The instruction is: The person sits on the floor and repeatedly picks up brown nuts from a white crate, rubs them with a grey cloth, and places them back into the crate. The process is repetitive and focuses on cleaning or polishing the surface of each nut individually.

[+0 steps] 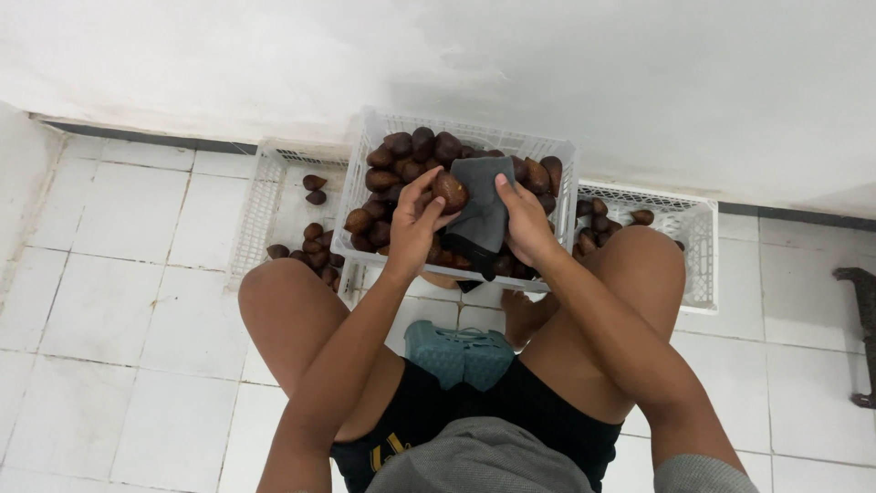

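Note:
My left hand (pixel 412 222) holds a brown scaly fruit (pixel 450 191) over a white plastic crate (pixel 461 132) heaped with the same brown fruits (pixel 411 151). A dark grey cloth (pixel 484 205) is gripped in my right hand (pixel 525 217) and pressed against that fruit, its lower end draping over the crate's front rim. Both hands hover above the crate's middle, between my bare knees.
A second white crate (pixel 274 196) at left holds a few fruits (pixel 315 189). A third crate (pixel 689 224) at right also holds some. A small teal stool (pixel 461 351) shows between my legs. White tiled floor, white wall ahead, a dark object (pixel 862 329) at far right.

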